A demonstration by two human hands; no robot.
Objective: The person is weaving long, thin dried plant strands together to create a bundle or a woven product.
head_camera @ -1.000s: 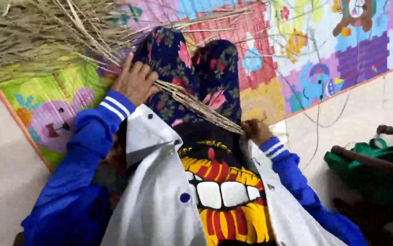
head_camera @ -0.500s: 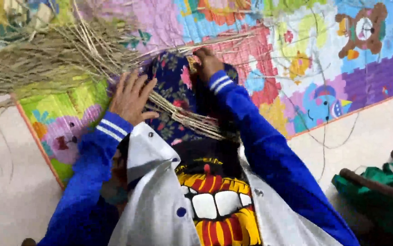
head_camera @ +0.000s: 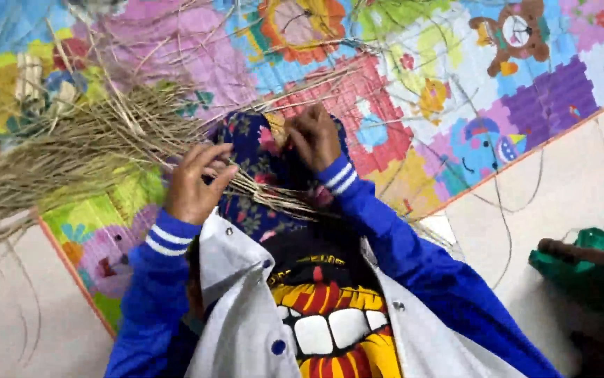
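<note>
A thick bundle of dry straw-coloured grass stalks lies across the colourful play mat and over my lap in dark floral fabric. My left hand presses on the stalks where they cross my knee, fingers curled around them. My right hand is further out over the knee, fingers pinched on a few thin stalks near the bundle's narrow end. Both arms wear blue sleeves with white stripes.
Loose single stalks are scattered over the mat. A pale tiled floor borders the mat at right and lower left. A green object with dark handles sits at the right edge.
My right hand has moved from beside my hip up over the knee to the stalks. The view has tilted, and my left hand has stayed on the bundle.
</note>
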